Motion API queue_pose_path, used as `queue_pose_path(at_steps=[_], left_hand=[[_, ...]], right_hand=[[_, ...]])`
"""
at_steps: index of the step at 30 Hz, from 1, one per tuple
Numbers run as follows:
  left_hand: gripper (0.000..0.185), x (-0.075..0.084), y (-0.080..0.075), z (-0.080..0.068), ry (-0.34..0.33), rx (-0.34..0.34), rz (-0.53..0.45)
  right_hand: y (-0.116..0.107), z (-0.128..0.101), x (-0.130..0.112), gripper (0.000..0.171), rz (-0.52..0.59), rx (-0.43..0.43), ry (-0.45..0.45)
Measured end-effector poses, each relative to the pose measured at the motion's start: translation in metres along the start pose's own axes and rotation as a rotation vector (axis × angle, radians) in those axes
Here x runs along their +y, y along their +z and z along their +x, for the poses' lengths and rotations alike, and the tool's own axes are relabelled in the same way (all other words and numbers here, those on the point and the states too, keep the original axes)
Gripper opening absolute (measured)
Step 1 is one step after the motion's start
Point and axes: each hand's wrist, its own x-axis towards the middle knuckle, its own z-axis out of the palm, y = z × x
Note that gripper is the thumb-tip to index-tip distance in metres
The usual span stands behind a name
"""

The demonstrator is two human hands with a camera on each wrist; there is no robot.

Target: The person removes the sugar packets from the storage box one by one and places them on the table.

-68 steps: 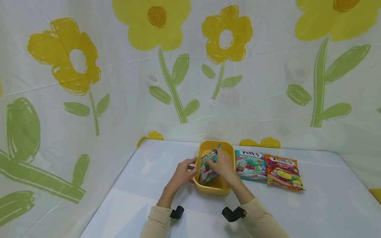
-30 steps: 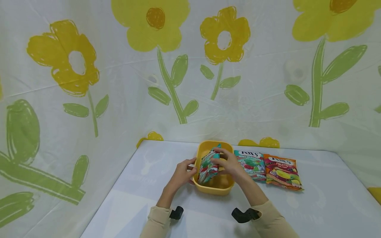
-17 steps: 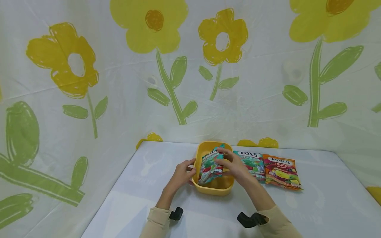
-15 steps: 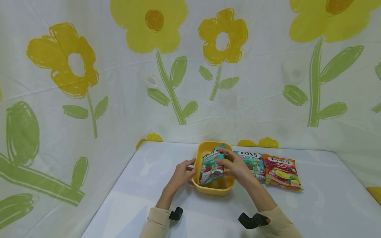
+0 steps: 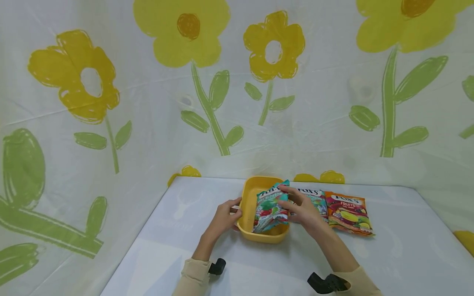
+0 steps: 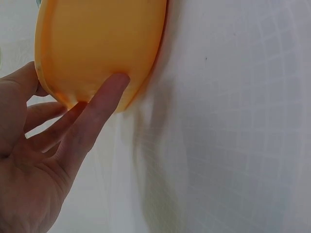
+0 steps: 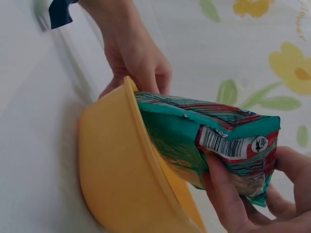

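A yellow plastic tub point(image 5: 247, 224) point(image 6: 97, 48) point(image 7: 121, 189) stands on the white table. My left hand point(image 5: 223, 216) point(image 6: 58, 145) point(image 7: 138, 58) rests against its left wall, fingers straight along the outside. My right hand point(image 5: 301, 207) point(image 7: 252, 199) grips a teal candy bag point(image 5: 271, 207) point(image 7: 209, 141) by its upper right edge. The bag stands tilted, its lower end inside the tub and its top above the rim.
Two more candy bags lie flat right of the tub: a teal one point(image 5: 317, 201), partly behind my right hand, and an orange FRUITS one point(image 5: 349, 213). A flower-print sheet point(image 5: 222, 90) hangs behind and left of the table. Bare table lies in front.
My right hand has moved to the right and drawn the teal bag more upright, up out of the tub. The left hand has stayed on the tub's side.
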Motion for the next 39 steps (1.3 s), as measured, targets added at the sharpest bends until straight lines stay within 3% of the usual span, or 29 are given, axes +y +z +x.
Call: queue_pose_path(at_steps=[17, 39], left_hand=[[0.051, -0.003, 0.002, 0.000, 0.009, -0.002, -0.034], [0.051, -0.007, -0.001, 0.002, 0.014, -0.001, -0.054]], right_hand=[[-0.034, -0.030, 0.004, 0.063, 0.073, 0.065, 0.022], [-0.074, -0.066, 0.012, 0.059, 0.022, 0.085, 0.027]])
